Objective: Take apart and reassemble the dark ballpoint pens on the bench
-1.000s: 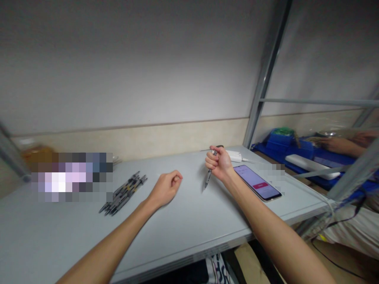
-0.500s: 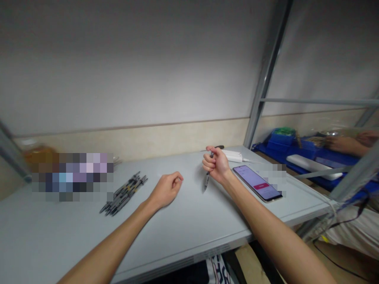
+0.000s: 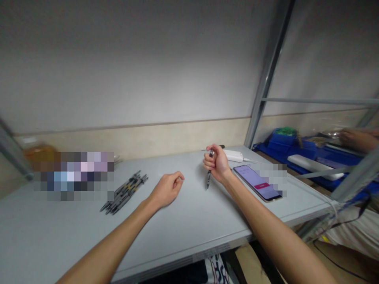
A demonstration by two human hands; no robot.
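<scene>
We grip a pen (image 3: pixel 208 179) nearly upright in our right hand (image 3: pixel 215 163), tip down near the table (image 3: pixel 189 225). Our left hand (image 3: pixel 167 188) rests curled on it (fingers closed), a heap of pens (image 3: pixel 124 193) to its left, a phone (image 3: pixel 258 182) beside our right wrist

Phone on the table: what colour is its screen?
Pale lilac with a pink-red bar, on the phone; head view shows it best.

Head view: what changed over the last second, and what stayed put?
The right hand edged slightly left, still clenched on the pen, which swung from tilted to nearly upright. The co-worker's hand at far right drew back rightward. The left hand stays fisted on the table; the pen bundle and phone have not moved.
</scene>
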